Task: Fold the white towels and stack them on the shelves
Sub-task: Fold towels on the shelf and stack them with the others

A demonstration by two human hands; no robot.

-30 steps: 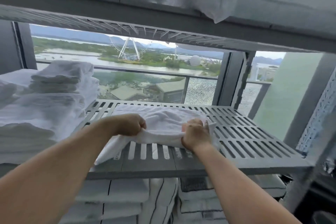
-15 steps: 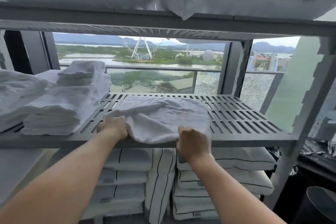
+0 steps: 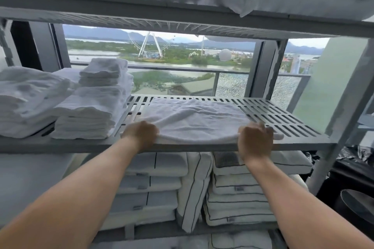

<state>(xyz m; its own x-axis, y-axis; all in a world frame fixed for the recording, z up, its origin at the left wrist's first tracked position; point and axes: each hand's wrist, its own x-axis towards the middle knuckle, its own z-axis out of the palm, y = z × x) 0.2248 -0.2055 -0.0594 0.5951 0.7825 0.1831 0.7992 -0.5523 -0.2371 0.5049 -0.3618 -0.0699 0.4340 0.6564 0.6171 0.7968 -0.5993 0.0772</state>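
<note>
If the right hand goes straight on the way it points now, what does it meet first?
Likely the white towel that the right hand grips; beyond it only bare slotted shelf shows, though depth is unclear.

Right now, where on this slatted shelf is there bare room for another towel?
Bare slats lie right of the spread towel, up to the right post. A narrow strip separates it from the folded stacks crowding the left end.

a hotel linen store: slatted shelves (image 3: pixel 283 119) of folded towels (image 3: pixel 87 115) and cushions (image 3: pixel 238 200).
</note>
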